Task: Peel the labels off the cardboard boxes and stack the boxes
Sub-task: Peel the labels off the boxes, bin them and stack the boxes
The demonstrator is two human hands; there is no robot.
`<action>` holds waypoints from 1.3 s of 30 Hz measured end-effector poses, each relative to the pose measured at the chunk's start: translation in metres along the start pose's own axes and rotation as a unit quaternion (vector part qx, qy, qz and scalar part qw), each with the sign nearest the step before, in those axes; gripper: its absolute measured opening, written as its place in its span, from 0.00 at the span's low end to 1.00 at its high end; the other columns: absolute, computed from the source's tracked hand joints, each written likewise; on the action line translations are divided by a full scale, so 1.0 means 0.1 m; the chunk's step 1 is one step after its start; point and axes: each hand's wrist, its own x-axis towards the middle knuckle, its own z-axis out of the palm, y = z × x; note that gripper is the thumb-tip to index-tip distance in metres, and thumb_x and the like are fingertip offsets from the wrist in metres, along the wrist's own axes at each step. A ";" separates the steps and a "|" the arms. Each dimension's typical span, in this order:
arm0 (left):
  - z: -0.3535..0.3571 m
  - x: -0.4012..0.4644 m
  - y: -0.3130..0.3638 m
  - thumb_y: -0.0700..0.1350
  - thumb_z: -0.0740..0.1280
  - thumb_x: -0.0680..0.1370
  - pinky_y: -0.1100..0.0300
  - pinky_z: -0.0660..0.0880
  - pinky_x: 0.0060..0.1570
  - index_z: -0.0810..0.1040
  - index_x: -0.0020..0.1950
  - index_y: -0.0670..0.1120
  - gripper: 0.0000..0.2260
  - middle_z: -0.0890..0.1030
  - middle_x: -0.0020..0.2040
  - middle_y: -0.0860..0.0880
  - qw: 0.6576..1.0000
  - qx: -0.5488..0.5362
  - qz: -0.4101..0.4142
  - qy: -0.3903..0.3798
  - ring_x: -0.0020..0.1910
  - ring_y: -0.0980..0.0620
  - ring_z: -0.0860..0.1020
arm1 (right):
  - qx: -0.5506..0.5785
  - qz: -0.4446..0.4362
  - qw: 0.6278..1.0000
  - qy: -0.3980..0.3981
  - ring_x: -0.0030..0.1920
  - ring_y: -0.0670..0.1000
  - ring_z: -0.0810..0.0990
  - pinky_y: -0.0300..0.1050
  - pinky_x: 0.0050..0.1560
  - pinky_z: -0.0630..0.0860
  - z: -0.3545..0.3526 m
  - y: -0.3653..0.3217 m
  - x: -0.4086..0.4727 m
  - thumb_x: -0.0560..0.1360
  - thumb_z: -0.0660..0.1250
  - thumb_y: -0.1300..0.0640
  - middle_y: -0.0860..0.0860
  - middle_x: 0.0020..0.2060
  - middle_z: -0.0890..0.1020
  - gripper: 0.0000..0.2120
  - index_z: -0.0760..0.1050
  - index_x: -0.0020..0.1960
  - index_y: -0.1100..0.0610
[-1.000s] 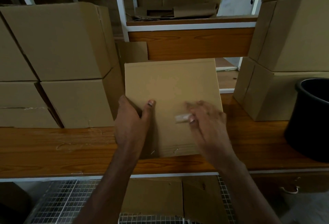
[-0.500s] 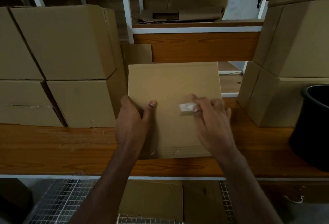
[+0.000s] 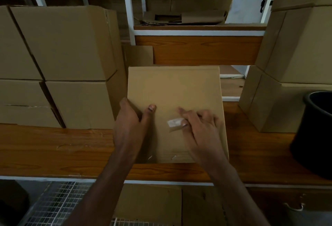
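A plain cardboard box (image 3: 174, 87) stands on the wooden shelf (image 3: 53, 150) in front of me. My left hand (image 3: 130, 123) grips its left edge, thumb laid on the top face. My right hand (image 3: 199, 127) rests on the top face and pinches a small white label (image 3: 175, 123) between thumb and fingers; the label's left end looks lifted off the cardboard. Whether the rest of it still sticks is hidden under my fingers.
Stacked cardboard boxes (image 3: 71, 67) fill the shelf on the left, and another stack (image 3: 294, 64) rises on the right. A black bucket (image 3: 316, 132) sits at the far right. Flattened cardboard (image 3: 188, 17) lies on a higher shelf behind. A wire mesh rack (image 3: 53, 204) is below.
My right hand has shifted back and forth a little over the top face with the white label in its fingers. The left hand keeps its grip on the box edge.
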 end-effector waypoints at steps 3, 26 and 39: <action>0.00 -0.02 -0.01 0.64 0.65 0.76 0.47 0.80 0.48 0.64 0.66 0.50 0.27 0.76 0.57 0.53 1.000 0.002 0.014 0.001 0.54 0.50 0.78 | 0.017 0.028 0.999 0.027 0.57 0.46 0.67 0.49 0.56 0.61 0.02 0.01 0.14 0.80 0.47 0.44 0.44 0.54 0.78 0.22 0.71 0.68 0.47; 0.29 -0.57 -0.52 0.63 0.67 0.76 0.46 0.75 0.61 0.57 0.76 0.52 0.34 0.71 0.69 0.50 0.997 -0.072 -0.022 -0.022 0.67 0.49 0.72 | 0.260 0.108 0.959 0.021 0.56 0.50 0.75 0.57 0.54 0.77 0.11 0.41 -0.69 0.77 0.65 0.57 0.33 0.52 0.73 0.13 0.71 0.60 0.47; 0.33 -0.64 -0.64 0.47 0.63 0.81 0.55 0.71 0.62 0.63 0.74 0.49 0.22 0.73 0.67 0.50 0.999 -0.022 0.004 0.026 0.66 0.53 0.71 | 0.417 0.296 0.859 -0.042 0.54 0.43 0.79 0.38 0.47 0.78 -0.05 0.36 -0.85 0.80 0.63 0.62 0.47 0.54 0.81 0.07 0.78 0.54 0.55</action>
